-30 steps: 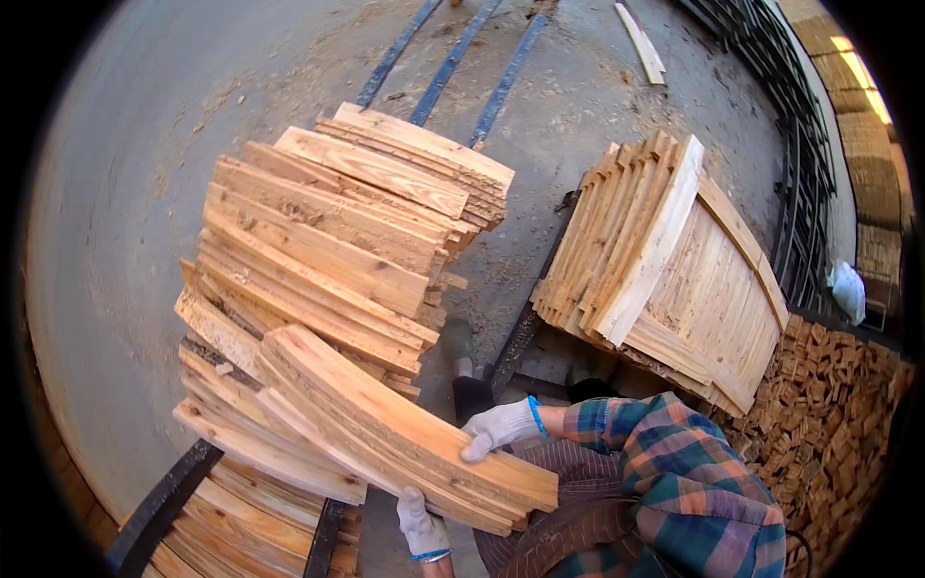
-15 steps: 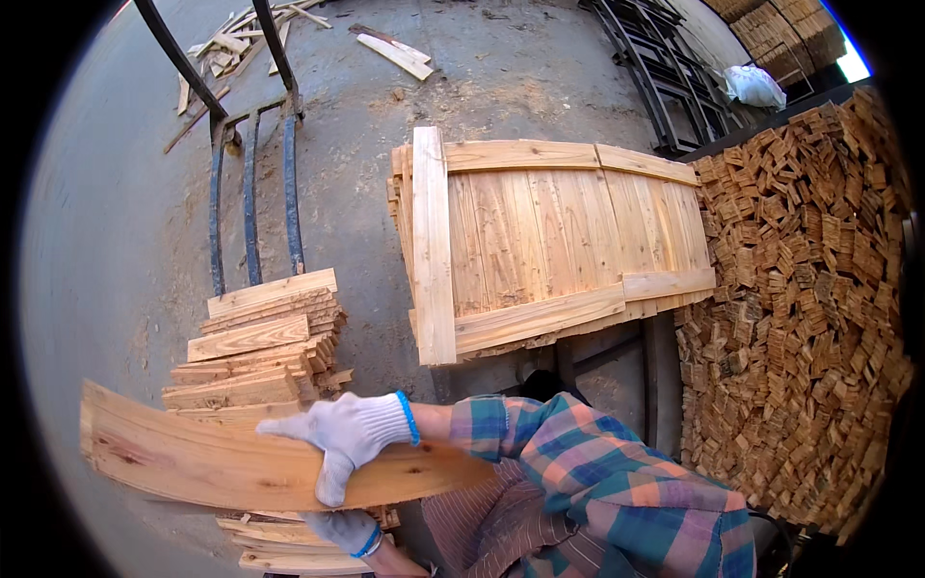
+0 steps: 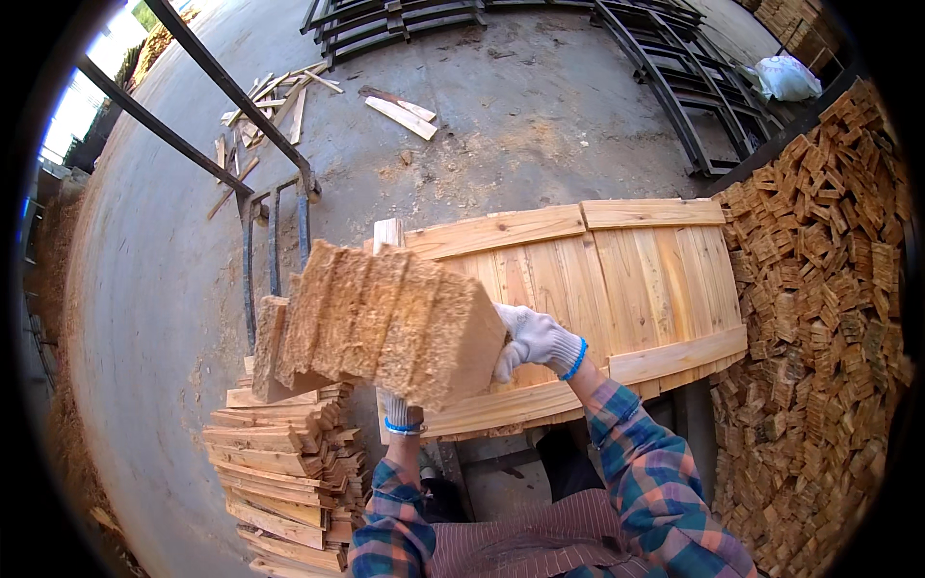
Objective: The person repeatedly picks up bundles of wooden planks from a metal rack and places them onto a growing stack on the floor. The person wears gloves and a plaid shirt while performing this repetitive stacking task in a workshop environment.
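Observation:
A bundle of several wooden boards (image 3: 381, 318) is raised in front of me, its rough sawn ends toward the camera. My right hand (image 3: 538, 342), in a white knit glove with a blue cuff, presses against the bundle's right face with bent fingers. My left hand (image 3: 402, 412), gloved likewise, is under the bundle near its lower edge; the boards hide most of its fingers. Behind the bundle lies a stack of flat wooden boards (image 3: 665, 265) with strips along its edges, its left end partly covered by the bundle.
Stacked boards (image 3: 265, 460) stand at the lower left, beside a black metal frame (image 3: 275, 217). A large heap of short wood pieces (image 3: 819, 337) fills the right side. Farther off are scrap planks (image 3: 400, 116), dark metal racks (image 3: 679, 82) and a white sack (image 3: 788, 77).
Both hands have moved from the lower-left stack up and right, bringing a bundle of boards over the left end of the board stack. The view has shifted too.

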